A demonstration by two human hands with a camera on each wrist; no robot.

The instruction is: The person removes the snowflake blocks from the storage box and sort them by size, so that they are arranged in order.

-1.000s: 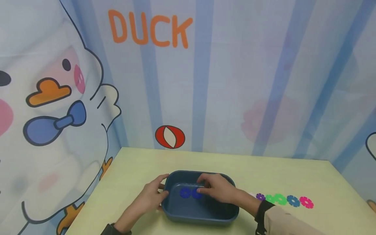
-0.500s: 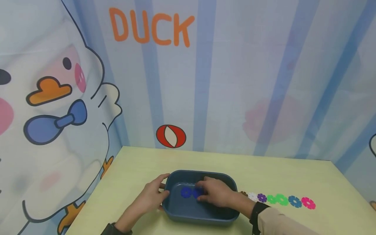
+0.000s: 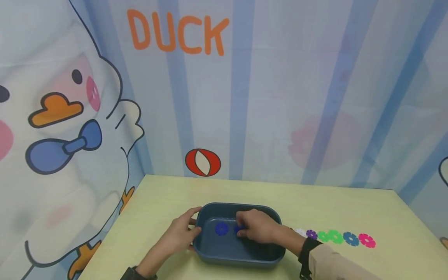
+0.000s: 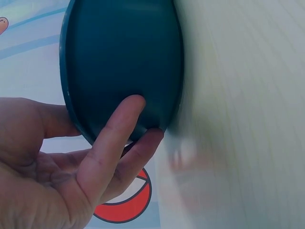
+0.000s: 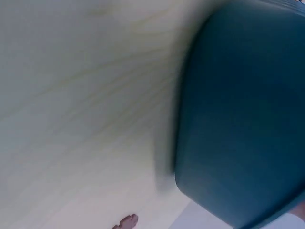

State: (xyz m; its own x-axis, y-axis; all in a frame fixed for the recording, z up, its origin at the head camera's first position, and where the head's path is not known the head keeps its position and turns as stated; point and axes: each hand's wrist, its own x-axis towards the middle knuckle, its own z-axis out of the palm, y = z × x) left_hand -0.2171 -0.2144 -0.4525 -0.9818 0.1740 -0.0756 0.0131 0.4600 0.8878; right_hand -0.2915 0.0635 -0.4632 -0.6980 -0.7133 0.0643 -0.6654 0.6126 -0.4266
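A dark blue rectangular basin (image 3: 241, 262) with rounded corners stands on the table. My left hand (image 3: 180, 234) grips its left end; in the left wrist view, the fingers (image 4: 112, 143) lie along the outside wall and the thumb is at the rim. Inside the basin, my right hand (image 3: 259, 226) pinches a blue flower-shaped disc (image 3: 238, 229), mostly covered by the fingers. Just left of it, a second blue flower-shaped disc (image 3: 221, 228) lies flat on the basin floor. The basin's outer wall (image 5: 243, 109) hides nearly all of that hand in the right wrist view.
Right of the basin, several flower discs lie in a row on the pale yellow table (image 3: 182, 190): white, a purple disc (image 3: 311, 234), green ones, a blue disc (image 3: 351, 238) and a pink disc (image 3: 367, 240). A brown disc (image 5: 127, 222) shows in the right wrist view. A printed curtain (image 3: 273, 97) hangs behind.
The right hand's fingers have closed in on the right-hand blue disc, which now shows less between them. The left hand and basin have stayed in place.
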